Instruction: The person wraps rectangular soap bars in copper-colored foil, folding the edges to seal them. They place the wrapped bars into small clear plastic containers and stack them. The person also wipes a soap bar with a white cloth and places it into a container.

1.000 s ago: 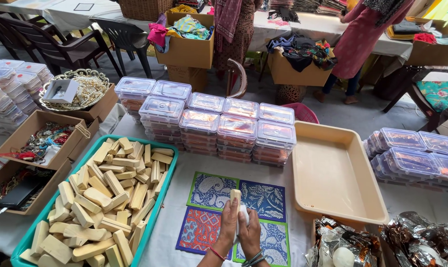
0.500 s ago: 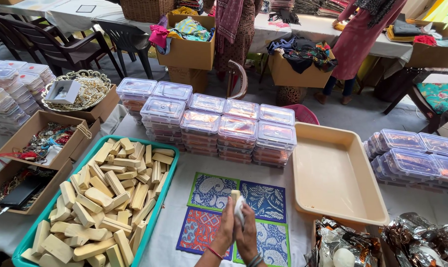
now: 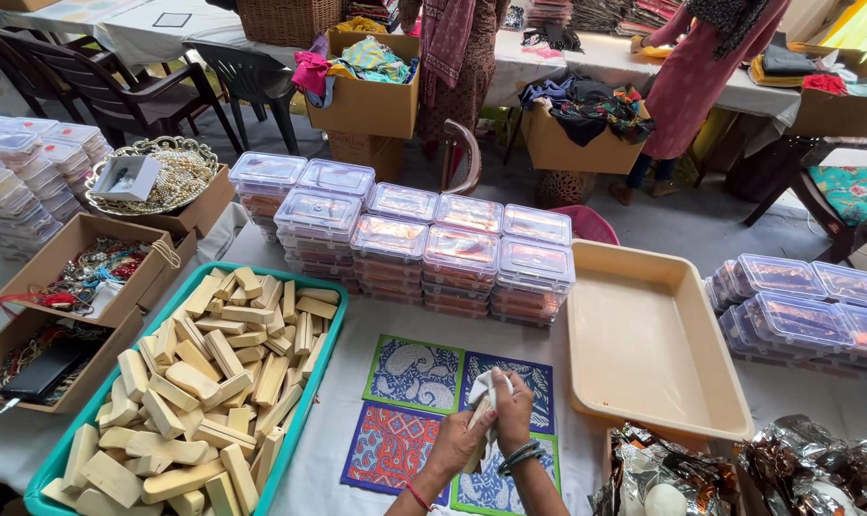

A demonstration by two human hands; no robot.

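Note:
My left hand (image 3: 459,441) and my right hand (image 3: 513,413) are pressed together over the patterned mats (image 3: 416,373), both closed around a small wooden block wrapped in a white cloth (image 3: 482,392). The block's lower end pokes out under the hands; most of it is hidden by cloth and fingers. A green tray (image 3: 320,354) heaped with several pale wooden blocks (image 3: 204,382) lies to the left of my hands. An empty beige tray (image 3: 644,344) sits to the right.
Stacks of lidded clear plastic boxes (image 3: 424,244) line the table's far side, more at right (image 3: 797,301) and far left (image 3: 32,172). Cardboard boxes of jewellery (image 3: 80,272) sit left, foil packets (image 3: 701,473) lower right. Two people (image 3: 701,67) stand beyond among chairs and cloth-filled boxes.
My hands have kept working the cloth around the block, with the cloth now bunched over its top. Nothing else has moved.

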